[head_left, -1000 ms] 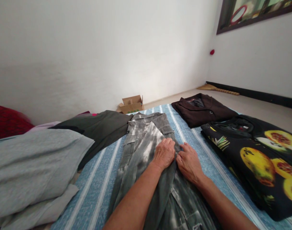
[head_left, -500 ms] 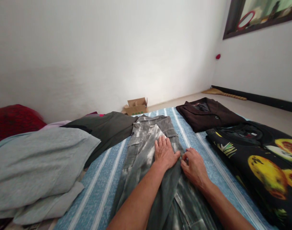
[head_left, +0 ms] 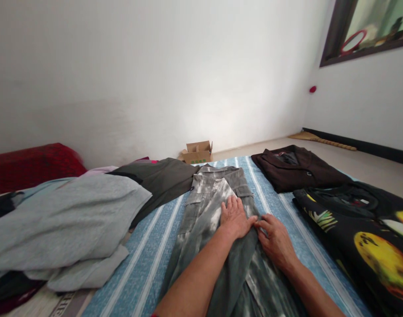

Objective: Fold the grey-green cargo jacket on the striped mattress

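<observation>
Fingers of both hands flat on grey cargo trousers [head_left: 217,207], mid-length.

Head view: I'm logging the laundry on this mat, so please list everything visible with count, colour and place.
cargo trousers: 1, grey-green bleached, centre of mat
striped mat: 1, blue-white, underneath
brown shirt: 1, far right
fruit-print shirt: 1, black, near right
dark olive garment: 1, left of trousers
grey garments: pile, left
red cushion: 1, far left
cardboard box: 1, by wall
left hand: flat on trousers
right hand: on trousers' right edge
</observation>
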The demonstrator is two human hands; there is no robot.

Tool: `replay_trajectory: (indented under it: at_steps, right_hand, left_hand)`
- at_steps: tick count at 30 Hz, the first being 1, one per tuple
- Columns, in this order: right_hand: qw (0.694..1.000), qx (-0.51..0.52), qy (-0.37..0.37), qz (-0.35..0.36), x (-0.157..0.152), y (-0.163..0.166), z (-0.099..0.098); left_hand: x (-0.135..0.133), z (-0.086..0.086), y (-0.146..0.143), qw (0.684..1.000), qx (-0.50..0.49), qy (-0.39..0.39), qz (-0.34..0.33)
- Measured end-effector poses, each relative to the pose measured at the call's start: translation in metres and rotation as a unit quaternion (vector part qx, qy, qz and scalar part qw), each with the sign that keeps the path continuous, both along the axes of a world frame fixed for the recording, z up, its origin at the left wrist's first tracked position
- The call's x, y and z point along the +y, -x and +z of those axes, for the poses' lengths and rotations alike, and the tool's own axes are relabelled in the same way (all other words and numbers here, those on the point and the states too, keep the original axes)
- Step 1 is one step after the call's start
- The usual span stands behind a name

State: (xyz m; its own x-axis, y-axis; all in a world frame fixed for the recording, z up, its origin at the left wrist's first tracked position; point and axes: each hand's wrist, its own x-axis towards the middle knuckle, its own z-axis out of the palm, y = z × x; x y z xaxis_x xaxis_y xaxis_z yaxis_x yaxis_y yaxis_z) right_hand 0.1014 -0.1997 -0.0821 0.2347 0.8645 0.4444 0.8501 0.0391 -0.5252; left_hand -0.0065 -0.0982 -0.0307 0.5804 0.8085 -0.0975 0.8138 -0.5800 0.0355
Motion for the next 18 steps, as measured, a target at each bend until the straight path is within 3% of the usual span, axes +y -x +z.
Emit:
replay_trajectory:
  at_steps: [7,18]
  right_hand:
    - [0.996,-0.043,-0.073,-0.015,-0.002,0.012,-0.002]
    - [0.999,0.013,-0.029,0.025,-0.002,0.015,0.002]
  left_hand:
    - [-0.002,0.005,-0.002,1.0,0.03,0.002,0.008]
    - [0.0,0.013,0.001,0.999,0.0,0.048,0.003]
